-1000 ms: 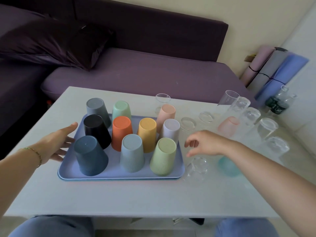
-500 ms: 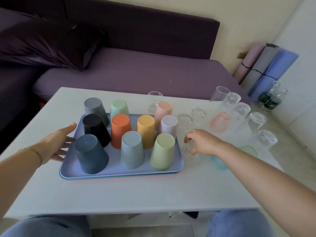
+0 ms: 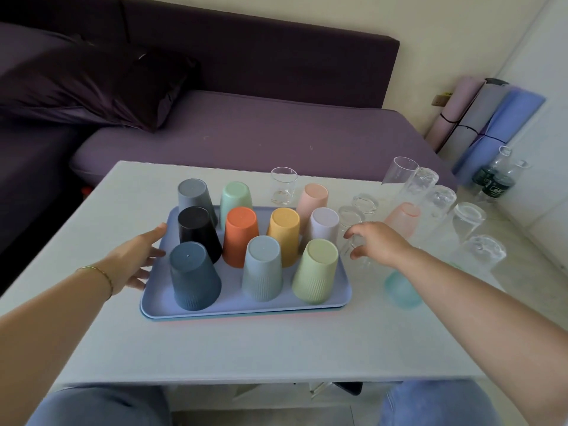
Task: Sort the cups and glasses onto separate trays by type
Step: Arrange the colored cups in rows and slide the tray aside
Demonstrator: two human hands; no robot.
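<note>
Grabbing a clear glass looks like the step in hand. The right hand [image 3: 381, 244] has its thumb and fingers curled round an upside-down glass [image 3: 349, 216] that stands on the table [image 3: 246, 348], just off the tray's [image 3: 233, 305] right edge. The left hand [image 3: 135, 259] holds nothing, fingers straight and loose, touching the tray's left edge. The tray is packed with upside-down plastic cups, and the green cup [image 3: 316, 272] at its near right corner is just beside the glass. So I'd lift straight up before going sideways, or a knuckle clips that cup. There's a second glass [image 3: 365, 202] right behind too, so no dragging. Clear glass is slick, so I'd wrap the wall and not pinch the top. The other glasses [image 3: 467, 219] line the table's right edge. It looks like spare trays [image 3: 246, 316] are stacked under the full one, though I can't tell how many. One probably has to come out for the glasses, and the left hand is well placed to steady things.
</note>
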